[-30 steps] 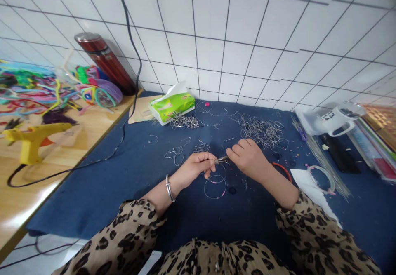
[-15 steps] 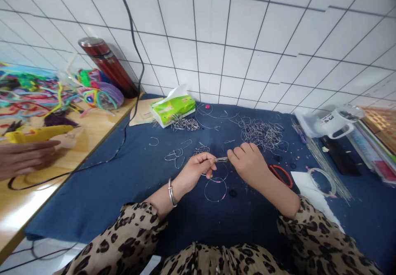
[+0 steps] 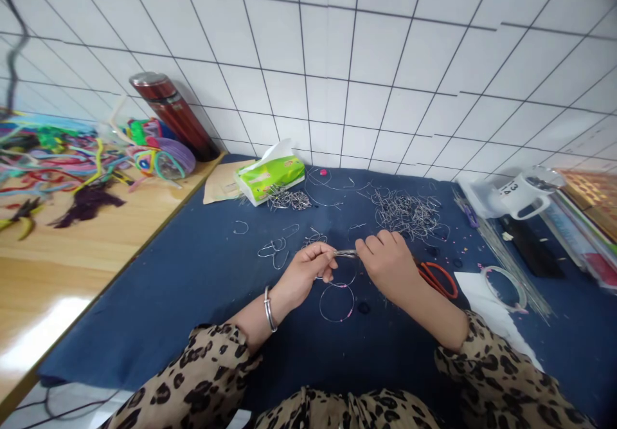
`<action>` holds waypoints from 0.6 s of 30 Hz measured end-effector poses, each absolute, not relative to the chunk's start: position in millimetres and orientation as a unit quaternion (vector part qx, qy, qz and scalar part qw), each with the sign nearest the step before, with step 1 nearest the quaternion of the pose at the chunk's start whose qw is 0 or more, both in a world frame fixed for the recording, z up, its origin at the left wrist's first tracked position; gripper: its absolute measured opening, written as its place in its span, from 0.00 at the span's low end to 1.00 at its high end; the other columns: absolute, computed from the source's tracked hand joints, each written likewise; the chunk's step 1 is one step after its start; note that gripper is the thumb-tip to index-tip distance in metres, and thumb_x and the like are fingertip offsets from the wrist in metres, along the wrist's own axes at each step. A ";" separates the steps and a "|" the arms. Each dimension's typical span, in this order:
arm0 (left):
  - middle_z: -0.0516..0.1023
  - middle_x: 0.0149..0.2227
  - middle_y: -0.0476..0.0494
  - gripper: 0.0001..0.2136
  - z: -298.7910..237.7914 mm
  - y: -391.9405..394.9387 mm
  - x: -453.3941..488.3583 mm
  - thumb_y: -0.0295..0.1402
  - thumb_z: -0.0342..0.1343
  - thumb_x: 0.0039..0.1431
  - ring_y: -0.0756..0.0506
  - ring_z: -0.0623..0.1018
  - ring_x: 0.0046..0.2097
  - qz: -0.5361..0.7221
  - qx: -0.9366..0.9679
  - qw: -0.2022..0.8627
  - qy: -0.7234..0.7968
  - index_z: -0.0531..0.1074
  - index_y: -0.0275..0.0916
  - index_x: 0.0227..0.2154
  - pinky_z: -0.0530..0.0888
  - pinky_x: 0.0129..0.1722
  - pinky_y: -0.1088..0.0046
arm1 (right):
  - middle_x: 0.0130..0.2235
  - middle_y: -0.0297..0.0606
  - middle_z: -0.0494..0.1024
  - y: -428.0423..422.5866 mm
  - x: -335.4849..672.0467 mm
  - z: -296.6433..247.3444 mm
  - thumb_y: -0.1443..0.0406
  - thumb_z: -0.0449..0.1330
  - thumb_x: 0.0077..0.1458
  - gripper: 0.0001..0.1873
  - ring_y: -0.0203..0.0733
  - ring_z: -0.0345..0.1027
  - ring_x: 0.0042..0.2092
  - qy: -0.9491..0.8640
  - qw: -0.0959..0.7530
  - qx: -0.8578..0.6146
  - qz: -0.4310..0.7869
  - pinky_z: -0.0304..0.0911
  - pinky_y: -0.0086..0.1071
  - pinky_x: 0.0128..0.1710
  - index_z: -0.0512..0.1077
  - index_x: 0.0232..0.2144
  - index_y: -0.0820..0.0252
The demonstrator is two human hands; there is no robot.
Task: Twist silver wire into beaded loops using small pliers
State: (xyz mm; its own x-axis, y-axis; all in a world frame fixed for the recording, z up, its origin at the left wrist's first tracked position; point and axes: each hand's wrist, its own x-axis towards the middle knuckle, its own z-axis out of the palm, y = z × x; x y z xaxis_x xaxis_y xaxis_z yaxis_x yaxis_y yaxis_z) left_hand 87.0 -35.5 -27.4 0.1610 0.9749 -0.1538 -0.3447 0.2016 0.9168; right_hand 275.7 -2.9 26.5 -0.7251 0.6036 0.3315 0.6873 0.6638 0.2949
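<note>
Between my hands runs a short bundle of thin silver wires [image 3: 345, 253]. One end is pinched in the fingers of my left hand [image 3: 306, 271], and my right hand [image 3: 389, 263] is closed round the other end, knuckles up, hiding it. Just below lies a thin wire hoop with small pink beads [image 3: 337, 320] on the cloth, partly overlapping another loop. A dark ring [image 3: 363, 308] sits beside the hoop. Orange-red tool handles [image 3: 438, 280] show by my right forearm. Beyond my left hand are a few bent wires [image 3: 274, 249].
A tangled heap of wires [image 3: 407, 214] lies at the back right of the blue cloth [image 3: 159, 313]. A green tissue pack [image 3: 270, 178] stands behind. Straight wires [image 3: 518, 271], a clear coil [image 3: 504, 289] and a white mug [image 3: 529, 192] are right; pipe cleaners [image 3: 53, 168] and a red flask [image 3: 176, 117] are left.
Another person's hand with a yellow glue gun has left the view at left, and its black cable has swung to the far left. My hands keep nearly the same hold; the view has shifted slightly.
</note>
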 end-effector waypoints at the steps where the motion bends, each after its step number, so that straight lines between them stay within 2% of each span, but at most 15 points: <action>1: 0.72 0.27 0.49 0.06 -27.1 -35.6 87.0 0.34 0.54 0.56 0.56 0.67 0.21 0.502 0.384 0.657 0.411 0.68 0.35 0.32 0.66 0.24 0.77 | 0.28 0.39 0.67 -2.9 275.7 26.3 0.71 0.49 0.57 0.12 0.41 0.52 0.34 -0.906 0.104 -0.355 -0.204 0.45 0.37 0.33 0.70 0.39 0.63; 18: 0.72 0.26 0.49 0.06 -24.6 -36.5 88.6 0.33 0.53 0.56 0.56 0.67 0.20 0.489 0.385 0.675 0.396 0.67 0.35 0.30 0.68 0.25 0.76 | 0.29 0.39 0.70 0.4 277.3 19.2 0.70 0.51 0.56 0.12 0.42 0.56 0.35 -0.913 0.096 -0.364 -0.159 0.46 0.36 0.34 0.69 0.42 0.62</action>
State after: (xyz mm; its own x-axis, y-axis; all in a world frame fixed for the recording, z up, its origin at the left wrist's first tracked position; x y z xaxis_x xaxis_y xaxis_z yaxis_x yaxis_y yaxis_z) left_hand 88.6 -36.5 -24.6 0.2086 0.9650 -0.1588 -0.3552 0.2261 0.9070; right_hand 277.3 0.4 19.2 -0.7165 0.6339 0.2911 0.6950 0.6846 0.2198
